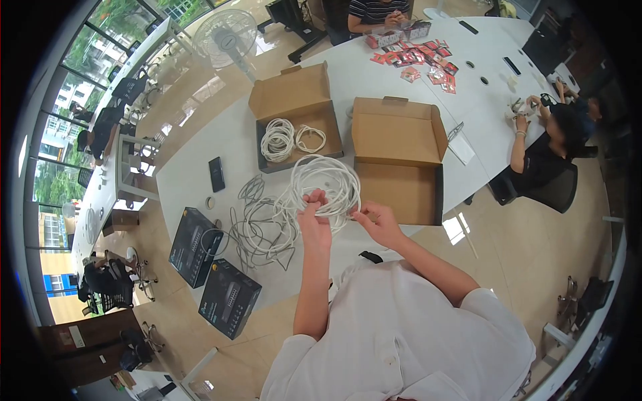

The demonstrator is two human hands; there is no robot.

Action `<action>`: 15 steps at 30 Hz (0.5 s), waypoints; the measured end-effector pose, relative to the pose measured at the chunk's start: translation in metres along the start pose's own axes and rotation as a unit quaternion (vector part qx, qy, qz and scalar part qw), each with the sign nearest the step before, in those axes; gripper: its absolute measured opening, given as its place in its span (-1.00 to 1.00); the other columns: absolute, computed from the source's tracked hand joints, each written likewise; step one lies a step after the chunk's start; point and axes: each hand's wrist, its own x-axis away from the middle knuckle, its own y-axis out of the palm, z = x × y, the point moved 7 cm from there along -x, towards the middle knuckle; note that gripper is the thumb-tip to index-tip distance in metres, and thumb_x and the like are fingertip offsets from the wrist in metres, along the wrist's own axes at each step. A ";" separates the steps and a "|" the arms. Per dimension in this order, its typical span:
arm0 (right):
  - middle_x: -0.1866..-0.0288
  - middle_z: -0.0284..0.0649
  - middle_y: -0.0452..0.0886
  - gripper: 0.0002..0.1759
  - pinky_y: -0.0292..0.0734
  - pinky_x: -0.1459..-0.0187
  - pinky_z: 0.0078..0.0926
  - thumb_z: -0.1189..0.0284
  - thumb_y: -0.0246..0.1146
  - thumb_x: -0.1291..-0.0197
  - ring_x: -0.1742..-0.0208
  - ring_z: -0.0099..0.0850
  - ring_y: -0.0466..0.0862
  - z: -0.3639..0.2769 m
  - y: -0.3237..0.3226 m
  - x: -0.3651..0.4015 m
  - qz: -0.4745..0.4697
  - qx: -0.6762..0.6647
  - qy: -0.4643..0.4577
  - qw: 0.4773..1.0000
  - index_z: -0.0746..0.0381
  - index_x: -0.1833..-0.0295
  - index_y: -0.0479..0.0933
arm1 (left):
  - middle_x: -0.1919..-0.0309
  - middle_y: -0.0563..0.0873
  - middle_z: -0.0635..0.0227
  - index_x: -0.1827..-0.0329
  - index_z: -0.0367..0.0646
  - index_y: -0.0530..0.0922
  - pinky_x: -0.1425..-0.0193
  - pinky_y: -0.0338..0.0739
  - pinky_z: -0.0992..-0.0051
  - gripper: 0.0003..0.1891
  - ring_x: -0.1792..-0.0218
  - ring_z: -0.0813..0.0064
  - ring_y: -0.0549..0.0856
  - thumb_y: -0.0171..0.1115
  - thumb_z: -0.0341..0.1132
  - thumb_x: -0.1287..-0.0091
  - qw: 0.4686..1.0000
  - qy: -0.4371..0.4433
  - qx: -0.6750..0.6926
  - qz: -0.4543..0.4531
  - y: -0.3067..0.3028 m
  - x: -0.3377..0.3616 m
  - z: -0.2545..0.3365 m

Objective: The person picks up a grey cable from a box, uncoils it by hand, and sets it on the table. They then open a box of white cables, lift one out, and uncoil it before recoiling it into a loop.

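Note:
Above the table's near edge, my left hand [314,212] is closed round a large loose coil of white cable [326,175]. My right hand [376,222] pinches the right side of the same coil. Just beyond it stands an open cardboard box [314,137] with two smaller white cable coils [277,140] inside. A second open box [398,190] to the right shows a bare cardboard bottom. Left of my hands lies a loose tangle of grey and white cable [257,230], partly running up to the coil.
Two dark product boxes [229,299] stand at the table's near left edge. A phone [217,174] and a tape roll [210,202] lie left. Red packets [428,60] are spread at the far side. People sit at the far side and right. A fan [227,40] stands beyond.

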 end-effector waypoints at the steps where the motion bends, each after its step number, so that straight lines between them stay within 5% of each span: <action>1: 0.36 -0.25 0.60 -0.84 0.53 0.13 -0.52 0.47 0.19 -0.29 0.22 -0.50 0.63 0.002 -0.002 0.001 -0.002 -0.002 -0.004 1.000 0.38 0.24 0.56 | 0.12 0.67 0.26 0.16 -0.07 0.43 -0.21 0.52 0.34 -0.73 -0.01 0.35 0.62 0.05 -0.65 -0.15 0.999 0.022 -0.031 -0.008 0.002 -0.001 0.006; 5: 0.44 -0.28 0.56 -0.72 0.55 0.21 -0.54 0.36 0.06 -0.42 0.30 -0.51 0.63 0.010 -0.008 0.003 0.042 -0.193 0.046 0.979 0.36 0.27 0.49 | 0.14 0.69 0.23 0.13 -0.09 0.43 -0.08 0.57 0.39 -0.72 0.11 0.36 0.67 0.08 -0.66 -0.18 0.999 0.010 0.000 -0.042 -0.001 -0.006 0.009; 10: 0.58 -0.43 0.35 -0.66 0.46 0.39 -0.64 0.29 -0.09 -0.49 0.57 -0.60 0.39 0.004 -0.020 0.005 -0.008 -0.178 0.164 0.970 0.27 0.24 0.47 | 0.14 0.70 0.23 0.12 -0.11 0.43 0.03 0.60 0.41 -0.81 0.24 0.43 0.70 0.14 -0.58 -0.28 0.998 0.029 -0.045 -0.035 0.003 -0.002 0.029; 15: 0.61 -0.50 0.18 -0.66 0.35 0.44 -0.66 0.27 -0.09 -0.48 0.59 -0.63 0.22 0.002 -0.017 0.010 -0.096 -0.307 0.258 0.911 0.24 0.16 0.51 | 0.35 0.61 0.43 0.12 -0.08 0.43 0.26 0.47 0.54 -0.91 0.54 0.64 0.49 0.15 -0.38 -0.39 0.995 0.030 -0.077 -0.065 0.001 0.002 0.045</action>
